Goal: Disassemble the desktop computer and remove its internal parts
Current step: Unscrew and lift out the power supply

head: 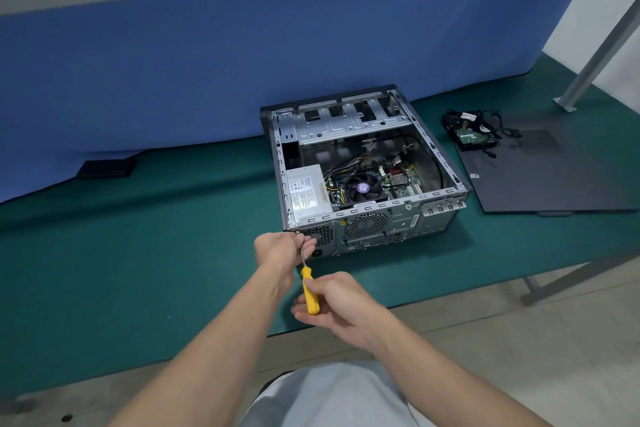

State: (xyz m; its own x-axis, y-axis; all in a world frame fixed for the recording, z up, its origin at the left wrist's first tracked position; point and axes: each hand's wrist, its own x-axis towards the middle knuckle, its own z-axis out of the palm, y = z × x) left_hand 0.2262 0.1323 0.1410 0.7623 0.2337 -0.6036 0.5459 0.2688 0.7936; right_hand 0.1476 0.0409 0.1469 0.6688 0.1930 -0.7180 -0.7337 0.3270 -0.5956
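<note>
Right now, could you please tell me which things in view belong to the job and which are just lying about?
In use:
computer case, open on top
screwdriver, tip at the case's rear corner
left hand, pinching its shaft
right hand, gripping its yellow handle

Lying about:
side panel, flat on the table
drive with cables, at that panel's far corner
black block, far left

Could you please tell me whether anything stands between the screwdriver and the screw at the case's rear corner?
Nothing visible does. The screwdriver, gripped by the right hand, reaches the rear corner of the case; fingers of the left hand pinch its shaft at the tip, partly hiding the contact.
</note>
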